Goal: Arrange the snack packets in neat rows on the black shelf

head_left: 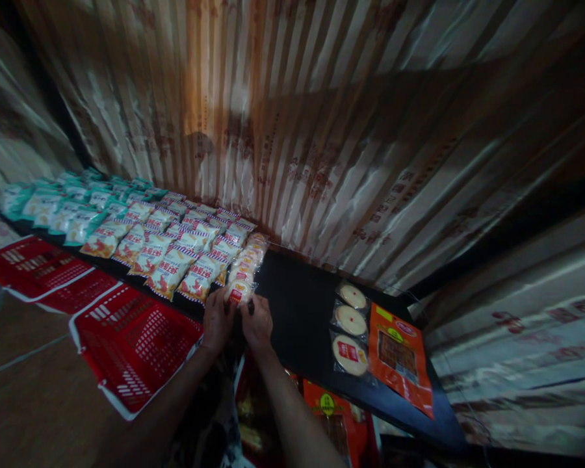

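A column of round, clear-wrapped snacks (245, 266) runs from the back of the black table (297, 305) to its front edge. At its near end lies a round packet with a red label (237, 292). My left hand (218, 320) grips that packet's left side, fingers bent. On its right side, my right hand (257, 320) holds it the same way. Striped white and red snack bags (168, 270) stand in rows just left of the column.
Teal bags (82, 221) fill the table's left end. Red baskets (136, 338) sit below the front edge at left. Three round packets (351, 320) and an orange packet (400, 357) lie at right. More orange packets (329, 409) are below. Curtains (322, 149) hang behind.
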Motion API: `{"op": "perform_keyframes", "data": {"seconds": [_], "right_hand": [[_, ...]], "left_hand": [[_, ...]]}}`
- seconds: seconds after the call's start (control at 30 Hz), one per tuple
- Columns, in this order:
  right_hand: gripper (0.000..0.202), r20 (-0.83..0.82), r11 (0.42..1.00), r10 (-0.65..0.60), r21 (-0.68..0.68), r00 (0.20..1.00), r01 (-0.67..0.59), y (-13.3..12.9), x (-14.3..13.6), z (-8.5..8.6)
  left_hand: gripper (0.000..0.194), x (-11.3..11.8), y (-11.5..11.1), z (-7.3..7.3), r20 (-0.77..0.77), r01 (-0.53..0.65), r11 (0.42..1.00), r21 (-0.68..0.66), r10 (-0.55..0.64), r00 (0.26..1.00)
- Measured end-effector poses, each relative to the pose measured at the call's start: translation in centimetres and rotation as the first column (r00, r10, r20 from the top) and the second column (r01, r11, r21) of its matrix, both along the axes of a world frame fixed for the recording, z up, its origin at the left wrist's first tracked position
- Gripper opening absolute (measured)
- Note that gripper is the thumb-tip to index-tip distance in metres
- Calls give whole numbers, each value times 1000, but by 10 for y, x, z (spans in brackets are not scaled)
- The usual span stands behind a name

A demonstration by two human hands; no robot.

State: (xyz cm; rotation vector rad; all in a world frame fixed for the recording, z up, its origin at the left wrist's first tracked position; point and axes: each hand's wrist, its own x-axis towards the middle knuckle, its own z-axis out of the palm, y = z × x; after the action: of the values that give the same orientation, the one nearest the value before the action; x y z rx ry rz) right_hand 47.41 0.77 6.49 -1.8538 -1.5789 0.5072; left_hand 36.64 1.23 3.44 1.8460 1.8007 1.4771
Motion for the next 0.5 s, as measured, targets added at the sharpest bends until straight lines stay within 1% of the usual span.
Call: {"op": "perform_keyframes", "data": {"seconds": [0.17, 0.3, 0.5], "right_hand": [[33, -33, 1000, -18, 17, 999, 19, 3, -1, -3], [34, -48, 999, 0, 42, 999, 2, 6, -1, -6], [31, 4, 996, 45, 82, 999, -45, 13, 1, -3]], "left_hand": [[33, 0, 4, -2, 4, -27, 1000, -11, 27, 1000], [32, 0, 9, -5, 4, -33, 999, -11, 33, 999], [34, -2, 14, -6, -6, -34, 999, -39, 33, 999]]}}
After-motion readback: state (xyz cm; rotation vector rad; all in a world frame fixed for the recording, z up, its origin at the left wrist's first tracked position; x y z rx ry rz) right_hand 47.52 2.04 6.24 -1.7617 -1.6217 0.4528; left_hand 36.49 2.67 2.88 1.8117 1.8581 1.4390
